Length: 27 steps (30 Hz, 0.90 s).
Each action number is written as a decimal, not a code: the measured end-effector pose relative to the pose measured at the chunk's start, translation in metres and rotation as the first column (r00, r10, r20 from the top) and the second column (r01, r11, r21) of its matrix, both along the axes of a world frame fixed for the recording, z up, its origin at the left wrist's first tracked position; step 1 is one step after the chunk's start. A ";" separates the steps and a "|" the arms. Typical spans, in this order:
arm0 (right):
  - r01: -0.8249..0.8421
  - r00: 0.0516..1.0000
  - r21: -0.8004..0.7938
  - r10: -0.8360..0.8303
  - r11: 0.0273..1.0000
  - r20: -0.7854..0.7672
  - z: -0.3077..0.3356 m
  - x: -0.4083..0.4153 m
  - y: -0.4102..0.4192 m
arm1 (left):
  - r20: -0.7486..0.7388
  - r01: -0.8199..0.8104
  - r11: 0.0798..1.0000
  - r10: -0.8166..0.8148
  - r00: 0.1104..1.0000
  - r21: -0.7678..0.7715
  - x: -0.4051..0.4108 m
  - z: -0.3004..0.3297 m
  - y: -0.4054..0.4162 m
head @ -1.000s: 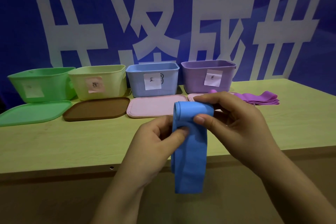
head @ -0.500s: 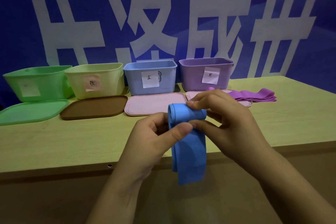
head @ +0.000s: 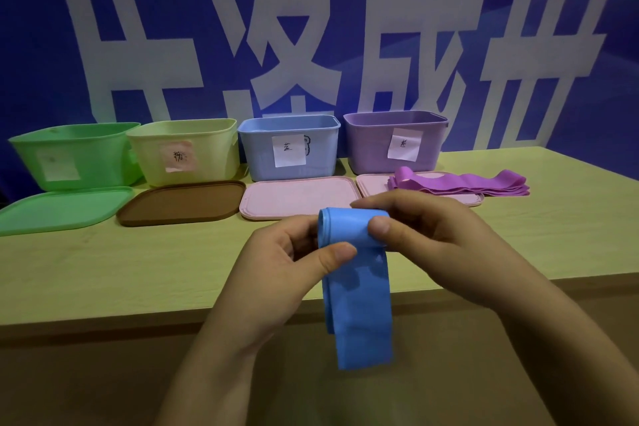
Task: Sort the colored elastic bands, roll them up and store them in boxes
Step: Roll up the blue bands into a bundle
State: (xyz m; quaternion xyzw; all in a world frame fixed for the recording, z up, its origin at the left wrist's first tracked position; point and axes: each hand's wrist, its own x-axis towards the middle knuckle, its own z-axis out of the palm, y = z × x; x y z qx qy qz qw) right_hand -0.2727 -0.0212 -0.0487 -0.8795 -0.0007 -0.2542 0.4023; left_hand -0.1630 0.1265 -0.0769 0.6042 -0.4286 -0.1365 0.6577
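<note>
Both hands meet above the near edge of the tabletop [head: 103,273], pinching one blue elastic band [head: 359,304] between them. On the left side, the left hand [head: 276,273] presses its thumb on the band's front just below the rolled top, fingers curled behind. On the right, the right hand [head: 432,242] closes thumb and forefinger on the roll's right end. The band's loose tail hangs past the tabletop's near edge, touching nothing.

Along the far edge stand four open boxes, left to right: green box [head: 76,156], yellow box [head: 204,149], blue box [head: 294,145], purple box [head: 373,145]. Just in front of each lies a lid: green lid [head: 58,211], brown lid [head: 183,202], pink lid [head: 297,197], and a second pink lid [head: 373,183] partly under a stack of purple bands [head: 484,183]. Bare tabletop stretches wide left of the hands and also at the far right, beyond the purple bands.
</note>
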 end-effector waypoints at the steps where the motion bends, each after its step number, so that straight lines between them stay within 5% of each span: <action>1: 0.005 1.000 -0.012 -0.005 1.000 0.013 0.000 0.001 0.002 | 0.000 0.003 1.000 -0.003 1.000 0.002 0.001 -0.001 0.000; 10: 0.106 0.962 0.085 -0.123 0.991 0.242 0.000 0.004 0.000 | 0.004 -0.036 0.998 0.036 0.999 0.059 0.011 -0.003 -0.005; 27: 0.038 0.966 0.245 -0.099 0.969 0.241 0.001 0.006 -0.003 | -0.161 -0.078 0.995 0.066 0.985 -0.070 -0.001 -0.009 -0.011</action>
